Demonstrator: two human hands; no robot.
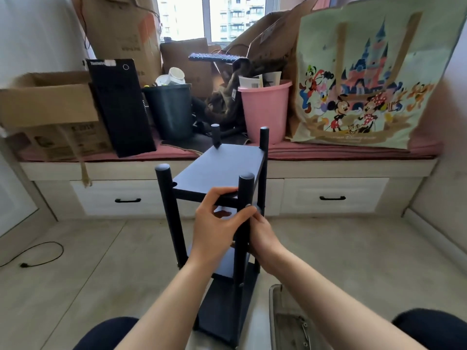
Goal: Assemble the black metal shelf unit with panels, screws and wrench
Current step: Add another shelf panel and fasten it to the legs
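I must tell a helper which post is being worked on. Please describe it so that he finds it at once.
Find the black shelf unit on the floor before the window bench. It has four upright round posts. The right one is the near right post, the only one with both hands on it.

We see a room lit by daylight from the glass window (pixel 217 16) at the top, where the view outside is washed out to near white. The light reaches us soft and even, and shadows on the pale tiled floor (pixel 75 274) are faint. The black metal shelf unit (pixel 219 168) reads dark with little surface detail. Wide-angle distortion bows the pale wooden window seat (pixel 353 168) and bends the edges. Focus is slightly soft throughout, with smearing towards the corners.
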